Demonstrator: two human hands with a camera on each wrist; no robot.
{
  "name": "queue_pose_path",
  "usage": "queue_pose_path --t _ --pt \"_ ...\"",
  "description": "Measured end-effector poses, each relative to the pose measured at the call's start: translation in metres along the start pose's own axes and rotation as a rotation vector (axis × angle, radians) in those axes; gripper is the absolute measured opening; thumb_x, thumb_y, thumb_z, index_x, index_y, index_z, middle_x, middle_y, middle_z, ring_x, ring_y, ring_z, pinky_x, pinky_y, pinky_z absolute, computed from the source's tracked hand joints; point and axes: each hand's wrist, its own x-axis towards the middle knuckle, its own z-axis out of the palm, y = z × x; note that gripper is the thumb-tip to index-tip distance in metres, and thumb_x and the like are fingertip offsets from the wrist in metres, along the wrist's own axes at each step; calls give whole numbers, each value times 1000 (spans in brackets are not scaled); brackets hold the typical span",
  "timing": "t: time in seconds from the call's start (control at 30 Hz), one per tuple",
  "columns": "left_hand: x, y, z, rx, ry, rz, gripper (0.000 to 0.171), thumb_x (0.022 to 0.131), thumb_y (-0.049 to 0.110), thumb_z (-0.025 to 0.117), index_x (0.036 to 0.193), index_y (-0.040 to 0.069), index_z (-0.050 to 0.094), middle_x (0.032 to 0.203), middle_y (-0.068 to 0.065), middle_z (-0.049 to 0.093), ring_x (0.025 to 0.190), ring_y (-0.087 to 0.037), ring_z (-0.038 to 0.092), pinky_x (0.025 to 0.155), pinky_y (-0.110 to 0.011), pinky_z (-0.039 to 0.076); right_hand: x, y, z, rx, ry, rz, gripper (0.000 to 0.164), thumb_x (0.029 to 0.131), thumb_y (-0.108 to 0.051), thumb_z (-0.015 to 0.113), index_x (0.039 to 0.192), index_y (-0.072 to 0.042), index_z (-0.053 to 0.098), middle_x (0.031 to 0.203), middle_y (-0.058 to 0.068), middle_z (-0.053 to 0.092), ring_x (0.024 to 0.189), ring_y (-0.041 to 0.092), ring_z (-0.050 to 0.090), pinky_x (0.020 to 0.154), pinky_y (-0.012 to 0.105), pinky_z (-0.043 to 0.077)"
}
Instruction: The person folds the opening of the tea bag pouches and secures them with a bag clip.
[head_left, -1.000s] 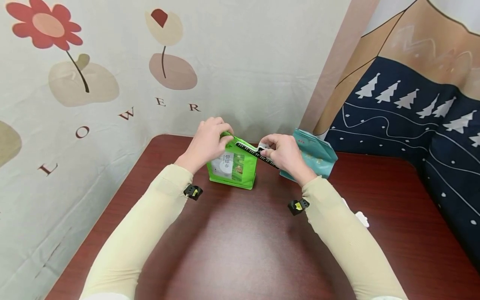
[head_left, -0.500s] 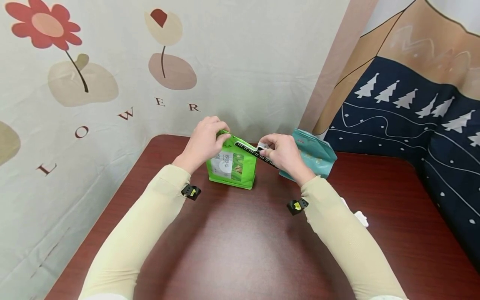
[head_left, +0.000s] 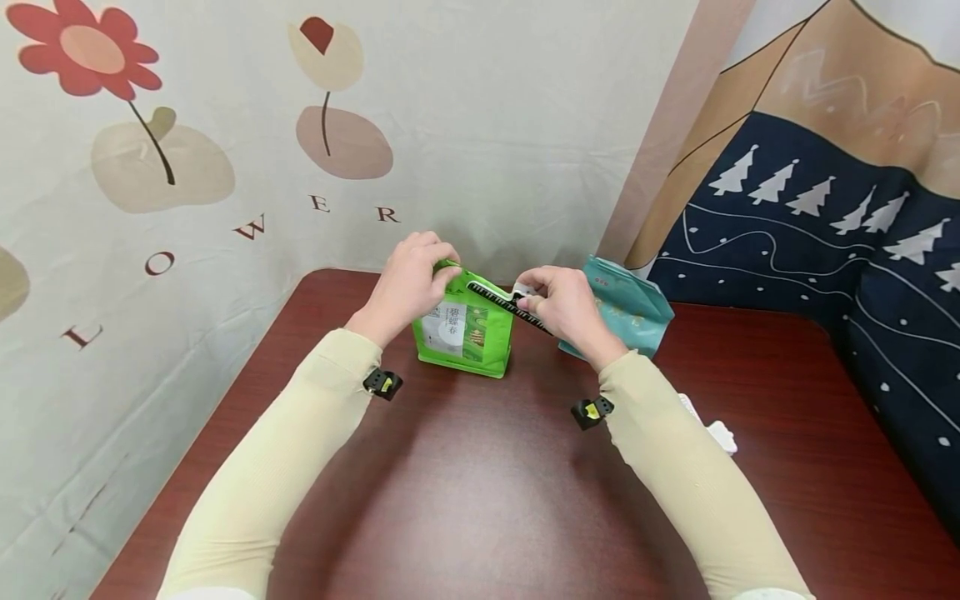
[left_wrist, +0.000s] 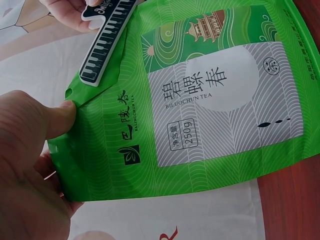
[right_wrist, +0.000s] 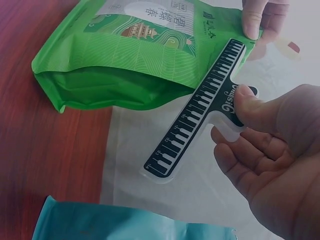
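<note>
A green tea bag [left_wrist: 135,180] printed "Biluochun Tea" stands on the table, its front facing me. My left hand [head_left: 408,283] pinches its top left corner between thumb and fingers. My right hand [head_left: 566,308] pinches the handle of a clip [right_wrist: 195,107] with a black and white piano-key pattern. That clip slants across the bag's top right corner. In the right wrist view, one half overlaps the green bag and the other half sticks out past its edge. How far the clip's jaws reach over the bag cannot be told.
A teal bag [head_left: 637,312] stands just behind and right of my right hand. White objects [head_left: 722,436] lie on the table beside my right forearm, partly hidden by the sleeve. A printed cloth wall [head_left: 487,150] rises behind the reddish-brown table [head_left: 465,475].
The left hand shifted slightly left at the bag's top corner, then stayed there. The right hand and clip moved only a tiny bit left. Both holds are unchanged.
</note>
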Motion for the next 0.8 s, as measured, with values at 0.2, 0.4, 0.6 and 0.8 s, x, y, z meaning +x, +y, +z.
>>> queue_pose_path --t 0.2,0.4,0.6,0.8 --pt "0 1 0 -1 -3 -2 8 97 10 72 100 5 76 95 -10 66 97 -32 56 90 -48 44 1 -3 1 8 6 -3 17 90 -8 79 107 -6 79 100 11 77 85 27 71 78 43 55" --pt "1 0 0 -2 -6 -4 8 97 10 72 100 5 76 95 -10 66 97 -33 57 90 -48 44 2 -6 2 2 9 -9 17 90 -9 79 107 -6 80 103 10 77 87 27 70 80 43 54" --pt "0 1 -1 -3 -3 -1 7 96 10 72 99 5 76 94 -10 66 97 -32 57 90 -48 44 3 -10 2 2 3 -5 18 92 -10 78 109 -7 79 104 10 76 88 27 68 79 43 54" --pt "0 1 -1 -8 -1 -2 7 96 9 72 99 4 76 94 -11 66 96 -33 57 90 -48 45 5 -12 4 -1 12 -2 18 91 -11 79 108 -7 80 106 9 77 90 27 69 81 43 54"
